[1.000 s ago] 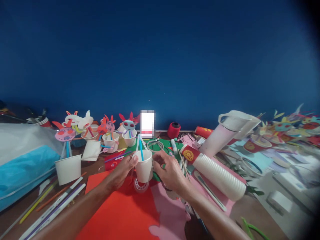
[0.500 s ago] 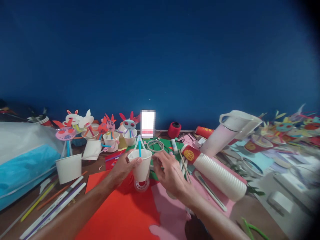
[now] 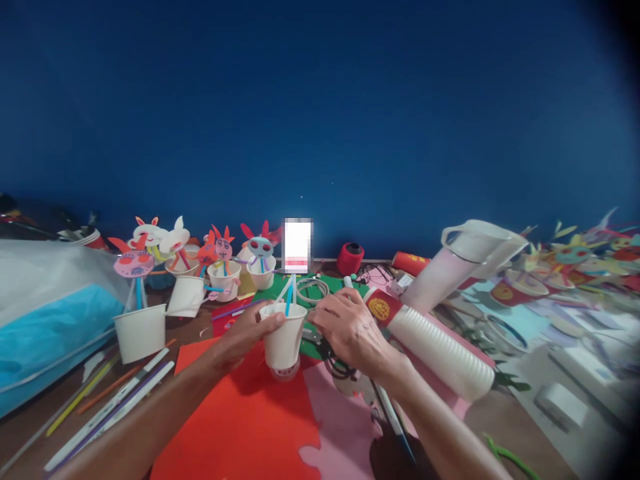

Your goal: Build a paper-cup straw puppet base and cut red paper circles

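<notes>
My left hand (image 3: pixel 257 327) is closed round a white paper cup (image 3: pixel 283 343), with the thumb on its near rim. White and blue strips (image 3: pixel 289 300) stand up out of the cup. The cup is upright, just above or on a clear round thing with a dotted ring (image 3: pixel 286 372) on red paper (image 3: pixel 240 413). To the right of the cup is my right hand (image 3: pixel 350 327), its fingers curled together and pointing toward the cup. What they hold, if anything, is hidden. A pen-like stick with a blue end (image 3: pixel 393 417) lies below that wrist.
Paper cups with paper animal faces (image 3: pixel 261 257) stand at back left. A stack of white cups (image 3: pixel 440 353) lies at right, before a pale jug (image 3: pixel 450 267). Pens (image 3: pixel 110 413) lie at left beside a blue-and-clear bag (image 3: pixel 55 327). A tape roll (image 3: pixel 313 291) sits behind my hands.
The cup has come slightly lower in my left hand. My right hand has shifted a little to the right and up. The blue-ended stick now shows below my right wrist.
</notes>
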The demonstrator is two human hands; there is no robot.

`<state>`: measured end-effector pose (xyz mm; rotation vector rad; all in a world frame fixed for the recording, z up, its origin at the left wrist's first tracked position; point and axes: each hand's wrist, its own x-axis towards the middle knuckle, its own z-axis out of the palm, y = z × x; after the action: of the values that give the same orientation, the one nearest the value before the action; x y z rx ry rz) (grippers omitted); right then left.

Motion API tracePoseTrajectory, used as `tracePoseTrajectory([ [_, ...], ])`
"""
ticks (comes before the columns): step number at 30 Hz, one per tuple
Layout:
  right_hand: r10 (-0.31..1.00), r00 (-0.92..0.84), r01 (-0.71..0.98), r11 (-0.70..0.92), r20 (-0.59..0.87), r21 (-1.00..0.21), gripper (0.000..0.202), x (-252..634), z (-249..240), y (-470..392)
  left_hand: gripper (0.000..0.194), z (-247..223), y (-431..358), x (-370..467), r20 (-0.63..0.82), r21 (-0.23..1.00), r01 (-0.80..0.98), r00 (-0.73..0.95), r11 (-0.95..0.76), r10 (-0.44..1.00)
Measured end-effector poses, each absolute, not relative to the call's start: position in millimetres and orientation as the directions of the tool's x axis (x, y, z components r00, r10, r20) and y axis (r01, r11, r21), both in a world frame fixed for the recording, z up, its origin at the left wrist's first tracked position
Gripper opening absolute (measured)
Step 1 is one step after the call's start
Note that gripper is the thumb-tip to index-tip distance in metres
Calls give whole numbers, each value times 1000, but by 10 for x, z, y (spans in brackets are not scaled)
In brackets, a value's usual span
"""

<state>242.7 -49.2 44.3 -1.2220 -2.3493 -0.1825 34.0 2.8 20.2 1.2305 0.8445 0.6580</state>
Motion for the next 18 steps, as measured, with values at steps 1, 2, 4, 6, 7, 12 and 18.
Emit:
tracePoseTrajectory([
  [1,731,-502,791,604,461,-97,18,2439,451,-490,47,190,31,341,-195,975,20,553,221,810],
  [2,728,-518,781,616,448,-98,18,2446,458,-490,47,181,34,342,-195,975,24,563,220,803],
  [4,726,-539,766,634,428,-111,18,2452,473,-494,47,173,38,343,-197,974,23,582,227,789],
  [6,723,-550,753,646,419,-126,17,2454,489,-502,46,179,36,340,-203,971,20,602,240,772],
  [7,722,-550,749,649,421,-135,16,2455,498,-505,45,185,34,337,-207,969,18,612,248,764],
  [12,751,-446,714,626,487,-314,7,2465,533,-520,48,186,20,317,-182,964,-34,636,263,750],
  [18,837,-257,516,541,482,-664,27,2445,534,-551,59,258,-40,298,-26,980,-113,744,164,668],
])
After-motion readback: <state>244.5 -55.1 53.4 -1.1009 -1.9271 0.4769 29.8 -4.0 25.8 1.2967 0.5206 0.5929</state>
